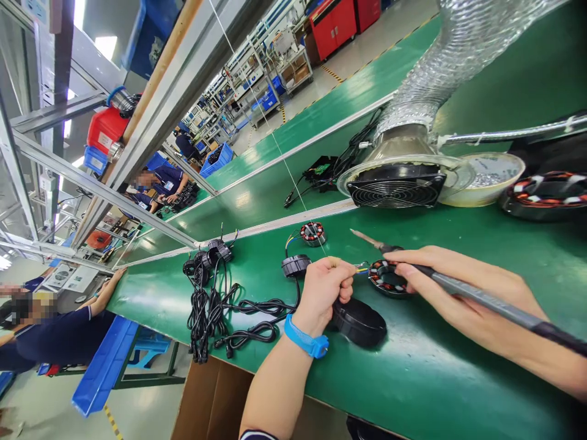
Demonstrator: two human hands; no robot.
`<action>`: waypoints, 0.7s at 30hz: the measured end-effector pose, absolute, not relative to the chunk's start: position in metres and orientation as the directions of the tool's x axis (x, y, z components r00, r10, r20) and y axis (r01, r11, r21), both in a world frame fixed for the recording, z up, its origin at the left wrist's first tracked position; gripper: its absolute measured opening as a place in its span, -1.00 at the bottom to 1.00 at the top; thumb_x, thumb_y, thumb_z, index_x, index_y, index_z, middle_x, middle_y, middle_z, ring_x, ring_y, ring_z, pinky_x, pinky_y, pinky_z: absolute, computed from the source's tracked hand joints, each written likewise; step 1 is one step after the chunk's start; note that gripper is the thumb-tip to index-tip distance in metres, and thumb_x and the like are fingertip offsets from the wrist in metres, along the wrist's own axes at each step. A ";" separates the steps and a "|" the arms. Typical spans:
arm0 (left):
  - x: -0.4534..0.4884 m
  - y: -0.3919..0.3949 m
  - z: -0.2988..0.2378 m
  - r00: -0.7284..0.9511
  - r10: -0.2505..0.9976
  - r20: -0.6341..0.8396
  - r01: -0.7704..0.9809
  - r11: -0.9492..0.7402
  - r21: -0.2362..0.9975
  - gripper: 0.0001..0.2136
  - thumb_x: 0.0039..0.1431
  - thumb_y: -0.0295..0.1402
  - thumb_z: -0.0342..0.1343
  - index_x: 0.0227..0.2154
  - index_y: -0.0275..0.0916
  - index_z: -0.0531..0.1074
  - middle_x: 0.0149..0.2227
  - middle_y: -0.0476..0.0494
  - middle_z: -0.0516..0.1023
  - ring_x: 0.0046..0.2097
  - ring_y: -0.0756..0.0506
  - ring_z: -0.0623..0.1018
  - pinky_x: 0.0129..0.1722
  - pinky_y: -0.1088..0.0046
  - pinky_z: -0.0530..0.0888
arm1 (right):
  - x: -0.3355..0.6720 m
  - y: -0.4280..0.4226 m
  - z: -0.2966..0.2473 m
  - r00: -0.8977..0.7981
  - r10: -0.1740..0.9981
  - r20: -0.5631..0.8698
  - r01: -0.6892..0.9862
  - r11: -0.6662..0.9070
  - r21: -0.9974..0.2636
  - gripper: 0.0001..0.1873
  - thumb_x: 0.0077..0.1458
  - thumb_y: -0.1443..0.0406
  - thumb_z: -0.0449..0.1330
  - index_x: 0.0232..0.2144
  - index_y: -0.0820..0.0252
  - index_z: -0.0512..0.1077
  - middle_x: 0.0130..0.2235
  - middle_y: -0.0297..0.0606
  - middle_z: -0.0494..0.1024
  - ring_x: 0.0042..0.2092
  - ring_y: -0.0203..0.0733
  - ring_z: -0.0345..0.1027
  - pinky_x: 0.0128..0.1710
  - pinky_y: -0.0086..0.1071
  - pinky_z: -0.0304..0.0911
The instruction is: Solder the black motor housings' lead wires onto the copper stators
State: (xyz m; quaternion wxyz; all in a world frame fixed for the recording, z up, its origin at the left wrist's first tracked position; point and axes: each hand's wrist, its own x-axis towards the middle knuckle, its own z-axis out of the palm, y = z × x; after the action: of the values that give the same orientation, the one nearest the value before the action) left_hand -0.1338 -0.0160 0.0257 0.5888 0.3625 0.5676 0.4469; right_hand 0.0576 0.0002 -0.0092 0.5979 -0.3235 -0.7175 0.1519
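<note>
My left hand [324, 292], with a blue strap at the wrist, is closed in a pinch on thin coloured wires [360, 267] that lead to a copper-wound stator ring [386, 278] on the green table [431, 379]. My right hand [452, 287] is wrapped round a soldering iron [458, 288] held like a pen, its tip [362, 236] raised just above and left of the ring. A round black cover [358, 322] lies under my left hand. Another small stator [312, 233] lies further back.
A bundle of black cables with round housings [215, 293] lies at the left. A fume fan [397, 186] on a foil duct, a white bowl [488, 177] and a large stator [548, 192] stand at the back right. Other people work at the far left.
</note>
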 end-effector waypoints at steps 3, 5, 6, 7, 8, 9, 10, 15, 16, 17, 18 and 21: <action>-0.133 -0.015 0.025 -0.046 0.937 -0.346 -0.116 0.339 0.934 -0.63 -0.03 -0.15 0.44 -0.44 -0.23 0.35 -0.60 0.16 0.27 -0.62 0.14 0.21 -0.58 0.51 0.04 | 0.052 0.009 -0.010 -0.199 0.605 0.771 0.261 0.791 -0.553 -0.75 0.41 0.24 0.18 0.06 -0.03 0.56 -0.11 -0.33 0.66 -0.21 -0.36 0.61 -0.17 -0.57 0.43; -0.132 -0.015 0.025 -0.042 0.940 -0.338 -0.123 0.331 0.936 -0.65 -0.03 -0.17 0.42 -0.44 -0.23 0.36 -0.61 0.16 0.27 -0.63 0.14 0.21 -0.59 0.52 0.04 | 0.049 0.016 -0.016 -0.253 0.613 0.749 0.280 0.787 -0.550 -0.69 0.43 0.24 0.16 0.15 -0.07 0.53 -0.05 -0.30 0.62 -0.16 -0.36 0.61 -0.16 -0.57 0.42; -0.132 -0.015 0.025 -0.039 0.943 -0.330 -0.127 0.323 0.938 -0.66 -0.04 -0.19 0.41 -0.44 -0.23 0.36 -0.61 0.15 0.27 -0.63 0.14 0.21 -0.59 0.52 0.04 | 0.047 0.019 -0.020 -0.266 0.622 0.736 0.287 0.780 -0.555 -0.66 0.44 0.23 0.15 0.19 -0.09 0.50 -0.01 -0.28 0.60 -0.13 -0.35 0.61 -0.16 -0.57 0.42; -0.132 -0.016 0.025 -0.039 0.946 -0.321 -0.130 0.314 0.940 -0.69 -0.05 -0.21 0.39 -0.45 -0.23 0.37 -0.62 0.15 0.28 -0.64 0.13 0.22 -0.60 0.52 0.05 | 0.045 0.022 -0.024 -0.272 0.633 0.725 0.292 0.772 -0.565 -0.63 0.44 0.23 0.15 0.22 -0.11 0.48 0.03 -0.26 0.59 -0.10 -0.32 0.61 -0.14 -0.56 0.42; -0.132 -0.016 0.025 -0.039 0.949 -0.313 -0.133 0.305 0.943 -0.71 -0.07 -0.23 0.37 -0.45 -0.23 0.37 -0.62 0.15 0.28 -0.64 0.13 0.22 -0.61 0.52 0.05 | 0.043 0.024 -0.028 -0.278 0.644 0.713 0.294 0.763 -0.575 -0.62 0.44 0.23 0.15 0.24 -0.12 0.46 0.06 -0.24 0.57 -0.06 -0.30 0.61 -0.12 -0.55 0.43; -0.132 -0.016 0.025 -0.039 0.951 -0.305 -0.135 0.298 0.945 -0.74 -0.08 -0.25 0.35 -0.46 -0.23 0.38 -0.62 0.14 0.29 -0.65 0.13 0.23 -0.62 0.52 0.06 | 0.041 0.026 -0.031 -0.282 0.652 0.704 0.294 0.757 -0.584 -0.61 0.44 0.23 0.14 0.25 -0.12 0.46 0.09 -0.22 0.56 -0.03 -0.27 0.61 -0.10 -0.53 0.44; -0.131 -0.016 0.025 -0.041 0.954 -0.297 -0.135 0.289 0.948 -0.77 -0.09 -0.27 0.33 -0.46 -0.24 0.39 -0.62 0.14 0.29 -0.65 0.13 0.23 -0.63 0.52 0.06 | 0.038 0.028 -0.034 -0.284 0.656 0.699 0.292 0.754 -0.588 -0.61 0.44 0.23 0.14 0.25 -0.12 0.46 0.11 -0.21 0.56 -0.01 -0.25 0.61 -0.09 -0.52 0.45; -0.129 -0.017 0.023 -0.046 0.965 -0.256 -0.086 0.252 0.964 -0.81 -0.03 -0.30 0.30 -0.48 -0.22 0.38 -0.64 0.14 0.28 -0.67 0.12 0.22 -0.65 0.53 0.08 | 0.029 0.034 -0.042 -0.249 0.621 0.743 0.274 0.781 -0.561 -0.64 0.46 0.23 0.10 0.22 -0.07 0.47 0.04 -0.18 0.56 -0.06 -0.23 0.62 -0.10 -0.47 0.50; -0.128 -0.017 0.023 -0.048 0.967 -0.249 -0.062 0.246 0.967 -0.80 0.01 -0.30 0.30 -0.48 -0.22 0.38 -0.65 0.15 0.28 -0.67 0.11 0.22 -0.64 0.53 0.09 | 0.029 0.035 -0.042 -0.267 0.607 0.748 0.269 0.792 -0.547 -0.63 0.46 0.25 0.10 0.23 -0.07 0.46 0.02 -0.19 0.56 -0.08 -0.24 0.62 -0.10 -0.47 0.51; -0.127 -0.017 0.023 -0.051 0.969 -0.243 -0.036 0.241 0.970 -0.80 0.04 -0.30 0.30 -0.47 -0.22 0.37 -0.66 0.15 0.29 -0.67 0.11 0.22 -0.64 0.53 0.10 | 0.030 0.037 -0.042 -0.291 0.596 0.749 0.268 0.802 -0.534 -0.62 0.45 0.27 0.11 0.23 -0.08 0.46 0.00 -0.20 0.56 -0.11 -0.26 0.61 -0.11 -0.48 0.51; -0.127 -0.018 0.023 -0.053 0.970 -0.238 -0.010 0.237 0.971 -0.81 0.08 -0.31 0.29 -0.47 -0.22 0.37 -0.66 0.15 0.29 -0.66 0.11 0.22 -0.63 0.53 0.11 | 0.032 0.038 -0.042 -0.317 0.589 0.743 0.270 0.807 -0.525 -0.62 0.44 0.29 0.11 0.23 -0.08 0.46 -0.02 -0.21 0.56 -0.14 -0.28 0.60 -0.11 -0.48 0.51; -0.127 -0.019 0.024 -0.047 0.971 -0.236 0.066 0.238 0.969 -0.83 0.16 -0.34 0.26 -0.44 -0.23 0.38 -0.66 0.15 0.29 -0.65 0.11 0.22 -0.62 0.54 0.14 | 0.035 0.039 -0.040 -0.347 0.588 0.731 0.272 0.809 -0.521 -0.64 0.44 0.30 0.10 0.20 -0.06 0.48 -0.06 -0.20 0.57 -0.19 -0.30 0.59 -0.12 -0.49 0.50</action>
State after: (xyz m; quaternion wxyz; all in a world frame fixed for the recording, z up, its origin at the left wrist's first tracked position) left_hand -0.1274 -0.0185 0.0244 0.5282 0.4442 0.5833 0.4283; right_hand 0.0354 0.0391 -0.0396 0.5052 -0.2667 -0.8058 0.1561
